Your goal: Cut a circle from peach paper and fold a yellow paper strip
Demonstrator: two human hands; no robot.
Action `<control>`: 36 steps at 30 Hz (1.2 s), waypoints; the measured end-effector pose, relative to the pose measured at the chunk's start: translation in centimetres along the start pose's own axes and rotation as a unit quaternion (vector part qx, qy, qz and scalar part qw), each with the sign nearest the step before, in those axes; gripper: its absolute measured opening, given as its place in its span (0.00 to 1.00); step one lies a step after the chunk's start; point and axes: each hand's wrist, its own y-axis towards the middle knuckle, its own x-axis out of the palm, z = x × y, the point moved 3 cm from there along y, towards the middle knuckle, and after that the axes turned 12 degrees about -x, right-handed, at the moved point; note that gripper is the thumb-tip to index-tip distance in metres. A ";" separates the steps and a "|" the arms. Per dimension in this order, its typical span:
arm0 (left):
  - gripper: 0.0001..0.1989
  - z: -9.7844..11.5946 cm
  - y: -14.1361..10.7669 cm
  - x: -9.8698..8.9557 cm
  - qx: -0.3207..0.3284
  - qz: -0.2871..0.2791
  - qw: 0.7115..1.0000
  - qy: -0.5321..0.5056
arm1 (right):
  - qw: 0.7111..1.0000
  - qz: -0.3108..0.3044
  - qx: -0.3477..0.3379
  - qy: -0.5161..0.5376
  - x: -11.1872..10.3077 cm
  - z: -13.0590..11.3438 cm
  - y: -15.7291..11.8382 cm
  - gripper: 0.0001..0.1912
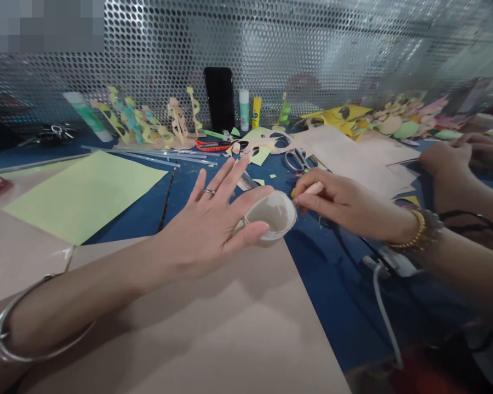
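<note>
Left hand spread wide, paper cup gripped, right hand pinching in close!

The left hand (197,224) fans its fingers, with the thumb and forefinger clamping the paper cup (271,215) by its sides, held up off the table, open end toward the camera. The right hand (337,205) pinches a pale stick (314,189) between thumb and fingertips, its tip right at the cup's rim. Just beyond lie scissors (296,160), with a glue stick (257,112) and a phone (219,99) further back. A green paper sheet (82,197) sits off to the left, and a co-worker's hand (446,158) rests well over to the right!
</note>
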 end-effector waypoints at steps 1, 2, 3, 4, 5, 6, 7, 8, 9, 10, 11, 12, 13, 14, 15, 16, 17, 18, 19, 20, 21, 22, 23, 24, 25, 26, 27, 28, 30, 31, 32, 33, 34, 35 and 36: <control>0.26 0.0 0.0 0.0 0.000 -0.001 1.000 0.002 | 1.000 0.005 -0.007 -0.008 0.1 -0.3 -0.5 0.09; 0.26 0.0 0.0 0.0 0.000 -0.002 1.000 0.004 | 1.000 0.009 -0.013 -0.016 0.2 -0.7 -0.9 0.09; 0.26 0.1 0.0 0.0 -0.001 -0.002 1.000 0.006 | 0.999 0.011 -0.020 -0.026 0.3 -1.1 -1.4 0.08; 0.27 0.1 0.0 -0.1 0.000 -0.002 1.000 0.008 | 0.999 0.011 -0.025 -0.038 0.4 -1.4 -1.8 0.08; 0.27 0.1 0.0 -0.1 0.000 -0.001 1.000 0.009 | 0.998 0.011 -0.030 -0.052 0.5 -1.8 -2.2 0.08; 0.27 0.1 0.0 -0.1 0.001 -0.001 1.000 0.010 | 0.997 0.010 -0.034 -0.068 0.7 -2.1 -2.6 0.08; 0.27 0.1 0.0 -0.1 0.002 0.000 1.000 0.010 | 0.995 0.007 -0.041 -0.087 0.9 -2.4 -2.9 0.08; 0.27 0.1 0.0 -0.1 0.004 0.002 1.000 0.009 | 0.993 0.004 -0.049 -0.108 1.1 -2.7 -3.3 0.08; 0.27 0.1 0.0 -0.1 0.006 0.003 1.000 0.007 | 0.990 0.002 -0.059 -0.132 1.2 -3.0 -3.5 0.08; 0.27 0.1 0.0 -0.1 0.006 0.004 1.000 0.006 | 0.985 -0.001 -0.070 -0.156 1.4 -3.3 -3.8 0.08; 0.26 0.1 0.0 -0.1 0.005 0.005 1.000 0.005 | 0.980 -0.005 -0.086 -0.177 1.6 -3.5 -4.0 0.08; 0.27 0.1 0.0 -0.1 0.004 0.004 1.000 0.003 | 0.976 -0.009 -0.103 -0.194 1.8 -3.8 -4.1 0.07; 0.27 0.1 0.0 -0.1 0.003 0.001 1.000 0.001 | 0.971 -0.013 -0.120 -0.206 2.0 -4.1 -4.2 0.06; 0.27 0.1 0.0 -0.2 0.002 -0.004 1.000 -0.001 | 0.967 -0.017 -0.137 -0.214 2.2 -4.3 -4.3 0.06; 0.27 0.1 0.0 -0.2 0.002 -0.008 1.000 -0.002 | 0.963 -0.022 -0.154 -0.221 2.4 -4.6 -4.4 0.06; 0.27 0.1 0.0 -0.3 0.002 -0.012 1.000 -0.004 | 0.959 -0.026 -0.167 -0.228 2.5 -4.8 -4.4 0.07; 0.27 0.1 0.0 -0.3 0.003 -0.014 1.000 -0.005 | 0.955 -0.030 -0.179 -0.235 2.7 -5.0 -4.5 0.07; 0.27 0.1 0.0 -0.3 0.004 -0.015 1.000 -0.005 | 0.951 -0.036 -0.190 -0.242 2.9 -5.2 -4.6 0.07; 0.27 0.1 0.0 -0.4 0.003 -0.015 1.000 -0.005 | 0.947 -0.044 -0.201 -0.246 3.0 -5.4 -4.7 0.07; 0.27 0.1 0.0 -0.4 0.002 -0.016 1.000 -0.005 | 0.946 -0.048 -0.208 -0.244 3.1 -5.6 -4.8 0.07; 0.27 0.1 0.0 -0.4 0.001 -0.018 1.000 -0.005 | 0.948 -0.046 -0.208 -0.234 3.0 -5.8 -4.9 0.06; 0.27 0.1 0.0 -0.4 0.000 -0.020 1.000 -0.006 | 0.954 -0.035 -0.203 -0.217 2.8 -6.0 -5.0 0.05; 0.27 0.1 0.0 -0.4 -0.002 -0.021 1.000 -0.007 | 0.962 -0.016 -0.187 -0.197 2.5 -6.1 -5.1 0.04; 0.27 0.1 0.0 -0.4 -0.003 -0.022 1.000 -0.007 | 0.970 0.007 -0.167 -0.177 2.1 -6.2 -5.2 0.03; 0.27 0.1 0.0 -0.4 -0.004 -0.023 1.000 -0.008 | 0.976 0.028 -0.147 -0.160 1.8 -6.3 -5.3 0.03; 0.28 0.1 0.0 -0.4 -0.004 -0.023 1.000 -0.008 | 0.979 0.044 -0.135 -0.148 1.6 -6.4 -5.3 0.02; 0.28 0.1 0.0 -0.4 -0.003 -0.023 1.000 -0.009 | 0.979 0.051 -0.135 -0.145 1.5 -6.5 -5.3 0.02; 0.28 0.2 0.0 -0.4 -0.001 -0.023 1.000 -0.011 | 0.977 0.051 -0.149 -0.147 1.6 -6.6 -5.2 0.02; 0.28 0.2 -0.1 -0.4 0.002 -0.019 1.000 -0.017 | 0.967 0.037 -0.198 -0.159 2.2 -7.0 -5.0 0.02; 0.28 0.2 -0.1 -0.4 0.004 -0.016 1.000 -0.019 | 0.959 0.028 -0.224 -0.169 2.6 -7.2 -4.8 0.02; 0.28 0.1 -0.1 -0.4 0.005 -0.014 1.000 -0.021 | 0.951 0.018 -0.247 -0.183 3.1 -7.3 -4.6 0.02; 0.28 0.1 -0.1 -0.4 0.005 -0.011 1.000 -0.023 | 0.944 0.005 -0.262 -0.200 3.5 -7.4 -4.4 0.03; 0.28 0.1 -0.1 -0.4 0.006 -0.008 1.000 -0.023 | 0.937 -0.004 -0.273 -0.217 3.8 -7.5 -4.1 0.04; 0.28 0.1 -0.1 -0.4 0.007 -0.007 1.000 -0.024 | 0.930 -0.010 -0.281 -0.236 4.1 -7.6 -3.9 0.05; 0.28 0.1 -0.1 -0.4 0.007 -0.007 1.000 -0.024 | 0.923 -0.014 -0.288 -0.253 4.3 -7.7 -3.7 0.05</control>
